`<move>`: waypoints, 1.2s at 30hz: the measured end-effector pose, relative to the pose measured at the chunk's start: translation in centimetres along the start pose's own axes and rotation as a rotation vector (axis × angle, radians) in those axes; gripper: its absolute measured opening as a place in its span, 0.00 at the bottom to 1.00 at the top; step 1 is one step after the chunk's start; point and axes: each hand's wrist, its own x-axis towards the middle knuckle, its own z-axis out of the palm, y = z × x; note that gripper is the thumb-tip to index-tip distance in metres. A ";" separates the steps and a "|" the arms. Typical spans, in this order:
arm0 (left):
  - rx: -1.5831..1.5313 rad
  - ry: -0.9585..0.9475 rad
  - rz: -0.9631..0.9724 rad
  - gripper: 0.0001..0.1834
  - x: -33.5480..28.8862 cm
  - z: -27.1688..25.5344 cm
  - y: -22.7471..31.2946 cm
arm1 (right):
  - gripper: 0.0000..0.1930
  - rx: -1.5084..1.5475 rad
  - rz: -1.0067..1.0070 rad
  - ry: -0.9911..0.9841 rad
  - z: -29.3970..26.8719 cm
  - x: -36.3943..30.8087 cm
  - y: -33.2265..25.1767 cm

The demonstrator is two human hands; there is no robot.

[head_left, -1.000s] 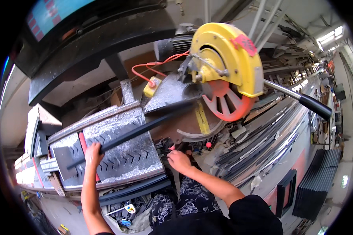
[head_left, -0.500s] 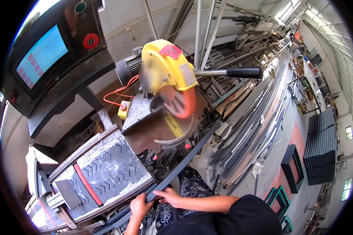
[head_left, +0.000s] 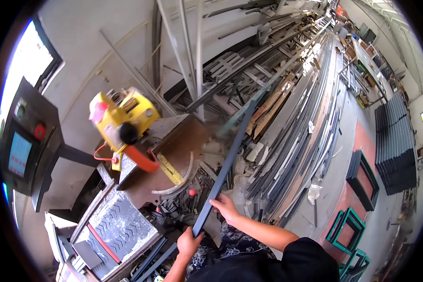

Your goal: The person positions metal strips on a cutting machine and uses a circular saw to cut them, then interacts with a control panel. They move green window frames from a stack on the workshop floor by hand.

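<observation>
A long dark grey metal profile (head_left: 225, 171) slants up and away from my body, past the right side of a yellow circular saw (head_left: 115, 124). Near its lower end, my left hand (head_left: 189, 242) has its fingers closed round the bar. My right hand (head_left: 225, 208) grips the same profile a little farther up, with the thumb side against its edge. Beyond the right hand the bar stretches toward the pile of stock. The saw's head has an orange-red guard (head_left: 142, 159) and a black knob facing me; it stands apart from both hands.
Left of the hands lies a work table (head_left: 120, 225) covered in pale shavings, with a control panel (head_left: 21, 152) beyond. Long profiles (head_left: 296, 155) are heaped on the right-hand floor. Dark and green frames (head_left: 345, 232) lie farther right, near a stack of dark panels (head_left: 394, 145).
The profile has swung to a steeper angle and away from the table edge. My right hand has slid farther from the left. The view has turned, so the saw appears farther left.
</observation>
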 end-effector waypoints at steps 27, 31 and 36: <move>-0.124 -0.404 0.278 0.20 7.3 10.9 7.3 | 0.08 0.375 0.215 0.663 -21.4 2.9 3.2; -0.087 -0.430 0.235 0.17 7.6 11.2 4.2 | 0.08 0.291 0.352 0.663 -25.4 2.5 6.4; 0.012 -0.423 0.205 0.17 8.2 10.4 1.1 | 0.09 0.091 0.400 0.484 -24.8 -0.7 6.0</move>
